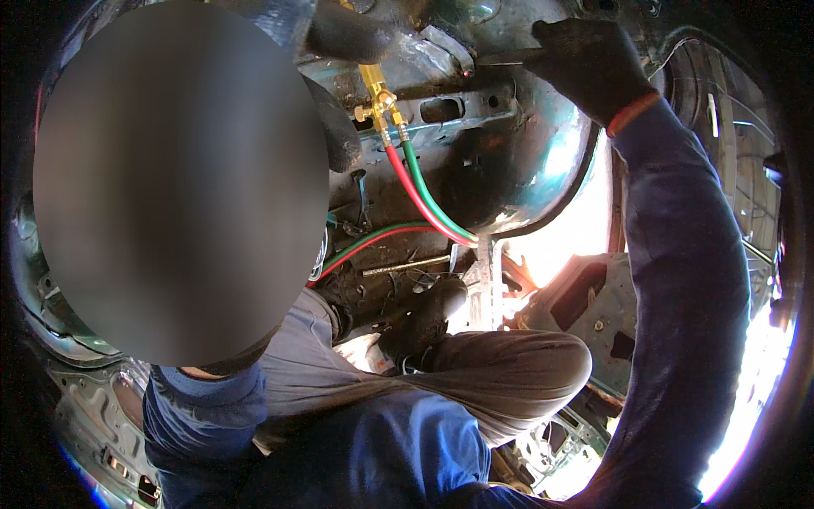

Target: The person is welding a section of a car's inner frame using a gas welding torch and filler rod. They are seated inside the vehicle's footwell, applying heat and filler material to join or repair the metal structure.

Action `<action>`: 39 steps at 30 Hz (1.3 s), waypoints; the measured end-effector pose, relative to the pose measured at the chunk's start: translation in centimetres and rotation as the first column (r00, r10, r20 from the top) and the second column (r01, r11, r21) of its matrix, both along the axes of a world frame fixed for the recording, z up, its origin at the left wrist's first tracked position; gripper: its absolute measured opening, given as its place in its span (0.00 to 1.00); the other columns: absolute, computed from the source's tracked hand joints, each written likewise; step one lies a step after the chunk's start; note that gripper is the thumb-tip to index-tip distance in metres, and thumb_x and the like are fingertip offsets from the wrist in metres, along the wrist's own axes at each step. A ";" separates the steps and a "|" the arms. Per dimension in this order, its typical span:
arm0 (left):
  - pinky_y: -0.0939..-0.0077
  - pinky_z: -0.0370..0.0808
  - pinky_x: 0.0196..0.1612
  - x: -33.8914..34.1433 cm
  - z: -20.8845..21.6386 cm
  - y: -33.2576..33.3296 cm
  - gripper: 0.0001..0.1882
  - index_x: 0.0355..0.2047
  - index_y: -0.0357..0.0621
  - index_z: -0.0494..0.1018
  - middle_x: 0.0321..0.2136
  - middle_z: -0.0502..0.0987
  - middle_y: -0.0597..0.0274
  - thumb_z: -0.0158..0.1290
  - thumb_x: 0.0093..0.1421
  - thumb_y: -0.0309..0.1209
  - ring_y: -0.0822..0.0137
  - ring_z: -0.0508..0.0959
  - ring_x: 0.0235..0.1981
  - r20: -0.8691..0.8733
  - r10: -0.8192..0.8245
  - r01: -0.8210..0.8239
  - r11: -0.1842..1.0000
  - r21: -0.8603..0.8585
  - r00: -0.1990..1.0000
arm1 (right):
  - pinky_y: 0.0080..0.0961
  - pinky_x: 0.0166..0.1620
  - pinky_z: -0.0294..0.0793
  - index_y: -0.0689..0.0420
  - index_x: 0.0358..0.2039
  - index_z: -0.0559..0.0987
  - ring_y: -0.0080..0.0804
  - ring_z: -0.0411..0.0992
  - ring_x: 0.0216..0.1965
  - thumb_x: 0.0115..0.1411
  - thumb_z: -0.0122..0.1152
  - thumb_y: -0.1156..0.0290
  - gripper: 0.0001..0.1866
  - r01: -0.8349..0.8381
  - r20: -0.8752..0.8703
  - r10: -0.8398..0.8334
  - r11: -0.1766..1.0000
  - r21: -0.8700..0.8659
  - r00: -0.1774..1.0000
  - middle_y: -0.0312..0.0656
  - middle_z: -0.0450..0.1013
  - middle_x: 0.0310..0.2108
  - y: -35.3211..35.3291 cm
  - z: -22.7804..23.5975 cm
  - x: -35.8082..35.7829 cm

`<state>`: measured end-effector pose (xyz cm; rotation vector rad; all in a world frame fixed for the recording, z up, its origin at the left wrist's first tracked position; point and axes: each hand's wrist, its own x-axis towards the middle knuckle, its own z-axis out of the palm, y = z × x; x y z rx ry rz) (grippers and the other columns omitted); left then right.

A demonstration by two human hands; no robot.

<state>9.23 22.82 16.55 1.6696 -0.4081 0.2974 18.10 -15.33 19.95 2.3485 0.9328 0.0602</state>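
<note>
My right hand [585, 68], in a black glove with an orange cuff edge, is raised at the upper right. Its fingers are closed around a thin, flat metal strip or tool [502, 60] that points left along the dark metal panel [509, 144]. My left arm [203, 411] rises at the lower left; a large blurred oval hides nearly all of the left hand, leaving a dark glove edge [246, 357]. A brass gas torch [379, 97] hangs at top centre, with red hose [405, 182] and green hose [421, 180] attached. Dark gloved material [348, 34] lies by its upper end; whose it is I cannot tell.
I sit with bent legs [509, 373] inside a stripped vehicle body. A thin rod [405, 266] lies beyond my dark shoe [428, 318]. Stripped door panels and metal parts [585, 297] stand at the right. Bright light enters through an opening there.
</note>
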 end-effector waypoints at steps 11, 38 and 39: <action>0.80 0.75 0.31 0.1 0.6 -0.1 0.34 0.66 0.34 0.69 0.45 0.83 0.51 0.44 0.72 0.52 0.69 0.80 0.30 0.009 -0.105 0.105 0.994 -0.039 0.994 | 0.36 0.28 0.77 0.46 0.45 0.84 0.37 0.80 0.30 0.65 0.66 0.61 0.10 0.080 0.159 -0.076 0.997 -0.018 0.984 0.37 0.78 0.31 2.5 3.8 -8.9; 0.84 0.70 0.26 -2.5 1.8 -3.3 0.27 0.65 0.38 0.70 0.54 0.80 0.48 0.40 0.77 0.43 0.74 0.77 0.30 0.016 -0.203 0.199 0.933 -0.299 0.979 | 0.46 0.54 0.76 0.50 0.57 0.80 0.55 0.75 0.54 0.65 0.63 0.58 0.21 0.870 -0.809 -0.345 0.315 0.378 0.476 0.52 0.76 0.53 13.4 -21.8 -37.0; 0.84 0.70 0.26 -2.6 1.6 -3.8 0.27 0.65 0.37 0.70 0.53 0.80 0.48 0.41 0.76 0.44 0.74 0.77 0.29 0.017 -0.162 0.160 0.943 -0.291 0.987 | 0.47 0.54 0.76 0.50 0.58 0.79 0.56 0.74 0.55 0.65 0.62 0.58 0.22 0.894 -0.869 -0.276 0.307 0.326 0.411 0.53 0.76 0.53 13.0 -19.8 -36.2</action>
